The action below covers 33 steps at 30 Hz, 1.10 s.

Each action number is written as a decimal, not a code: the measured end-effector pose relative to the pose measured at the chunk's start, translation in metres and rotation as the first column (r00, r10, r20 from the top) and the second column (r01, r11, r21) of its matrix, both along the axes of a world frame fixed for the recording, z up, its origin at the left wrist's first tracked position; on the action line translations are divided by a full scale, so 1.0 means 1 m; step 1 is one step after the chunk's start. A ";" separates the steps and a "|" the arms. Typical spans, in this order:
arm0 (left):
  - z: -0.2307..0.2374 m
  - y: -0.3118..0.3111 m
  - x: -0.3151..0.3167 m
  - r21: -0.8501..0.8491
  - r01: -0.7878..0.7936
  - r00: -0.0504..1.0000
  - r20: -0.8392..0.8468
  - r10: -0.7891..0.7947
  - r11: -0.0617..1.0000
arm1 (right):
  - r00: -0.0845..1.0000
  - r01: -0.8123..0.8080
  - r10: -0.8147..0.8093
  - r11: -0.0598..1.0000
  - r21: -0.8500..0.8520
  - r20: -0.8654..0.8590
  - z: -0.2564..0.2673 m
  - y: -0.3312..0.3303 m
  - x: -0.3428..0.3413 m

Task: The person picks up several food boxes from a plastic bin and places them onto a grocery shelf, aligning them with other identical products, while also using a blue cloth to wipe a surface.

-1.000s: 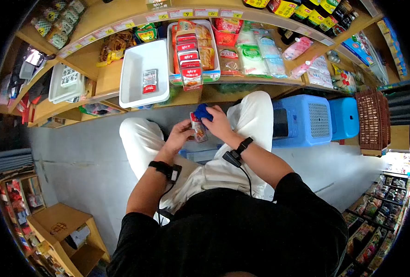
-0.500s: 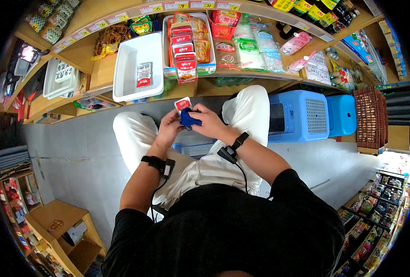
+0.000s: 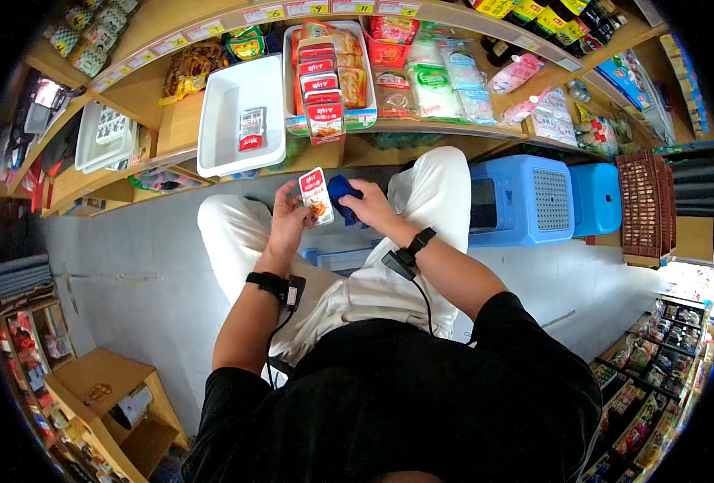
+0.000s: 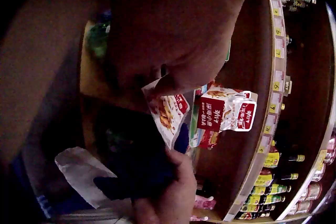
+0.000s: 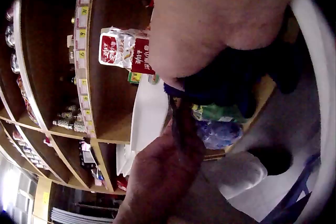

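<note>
My left hand (image 3: 287,221) pinches a red-and-white snack packet (image 3: 315,193), its printed front facing up, by the lower left edge. In the left wrist view that packet (image 4: 169,113) shows a food picture and a red label. My right hand (image 3: 370,207) grips a bunched dark blue cloth (image 3: 342,196) just right of the packet. Both hands are above the knees, in front of the shelf. Ahead, a white tray (image 3: 218,121) has similar packets lying in it. A second white tray (image 3: 366,121) beside it bears a row of upright red-and-white packets.
Bagged goods (image 3: 433,92) lie on the shelf right of the trays. Blue plastic stools (image 3: 526,193) and a brown crate (image 3: 645,205) stand on the right. A low wooden stand (image 3: 103,386) is on the floor behind at left.
The packet was half covered by the blue cloth; now the cloth has moved right off it and its whole front shows. Earlier still, both were held slightly lower and further right.
</note>
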<state>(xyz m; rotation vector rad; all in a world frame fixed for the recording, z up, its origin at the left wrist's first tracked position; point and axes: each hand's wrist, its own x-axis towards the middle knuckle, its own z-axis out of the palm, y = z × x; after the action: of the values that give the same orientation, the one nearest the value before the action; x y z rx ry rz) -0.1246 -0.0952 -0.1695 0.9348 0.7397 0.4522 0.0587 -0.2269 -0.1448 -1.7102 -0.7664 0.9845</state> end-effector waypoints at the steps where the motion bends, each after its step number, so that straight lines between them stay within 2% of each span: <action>1: -0.005 0.001 0.000 0.000 0.001 1.000 0.001 -0.001 1.000 | 1.000 -0.027 0.027 0.999 0.043 -0.005 0.004 -0.001 -0.003; 3: -0.005 0.001 0.000 0.062 0.118 0.992 0.030 -0.120 0.991 | 0.998 -0.053 0.054 0.995 0.086 -0.010 0.007 -0.001 -0.005; 5: 0.004 -0.003 0.001 0.010 0.151 0.988 0.029 -0.151 0.988 | 0.961 -0.132 0.075 0.970 0.204 0.266 0.005 0.000 -0.006; 7: 0.017 -0.009 0.004 -0.044 0.186 0.982 0.031 -0.185 0.982 | 0.949 -0.138 0.065 0.966 0.221 0.308 0.005 0.000 -0.004; 9: 0.023 -0.013 0.007 -0.193 0.192 0.975 0.150 -0.164 0.962 | 0.935 -0.145 0.054 0.960 0.239 0.351 0.006 -0.001 -0.004; 10: 0.018 -0.010 0.007 -0.194 0.194 0.975 0.150 -0.166 0.962 | 0.923 -0.152 0.042 0.953 0.262 0.382 0.007 -0.001 -0.004; 12: 0.011 -0.003 0.006 -0.412 0.256 0.955 0.250 -0.162 0.874 | 0.911 -0.158 0.029 0.946 0.283 0.412 0.006 -0.002 -0.005; 16: 0.010 -0.007 0.006 -0.281 0.229 0.971 0.138 -0.197 0.932 | 0.895 -0.182 0.029 0.935 0.305 0.444 0.004 -0.002 -0.004; 18: 0.006 -0.008 0.006 -0.179 0.256 0.959 0.174 -0.226 0.950 | 0.898 -0.183 0.034 0.935 0.303 0.438 0.006 -0.003 -0.005; 20: 0.004 -0.008 0.006 -0.150 0.271 0.948 0.216 -0.236 0.951 | 0.827 -0.269 0.085 0.927 0.260 0.556 0.009 -0.004 -0.005; 21: 0.008 -0.008 0.006 -0.120 0.283 0.935 0.256 -0.246 0.951 | 0.828 -0.269 0.085 0.927 0.260 0.554 0.009 -0.006 -0.005; 24: 0.019 -0.009 0.008 -0.101 0.221 0.941 0.283 -0.185 0.970 | 0.761 -0.410 0.233 0.896 0.170 0.605 0.011 -0.009 -0.007; 31: 0.024 -0.007 0.008 -0.118 0.283 0.933 0.264 -0.244 0.952 | 0.780 -0.302 0.132 0.935 0.184 0.612 0.017 -0.006 -0.006; 33: 0.024 -0.010 0.009 -0.135 0.338 0.920 0.256 -0.296 0.932 | 0.832 -0.160 -0.010 0.953 0.257 0.555 0.010 -0.006 -0.006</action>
<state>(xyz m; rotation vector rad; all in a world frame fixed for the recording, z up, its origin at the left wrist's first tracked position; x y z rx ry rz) -0.1161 -0.1051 -0.1458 0.8002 0.3962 0.1982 0.0527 -0.2330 -0.1346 -1.7158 -1.2970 0.3782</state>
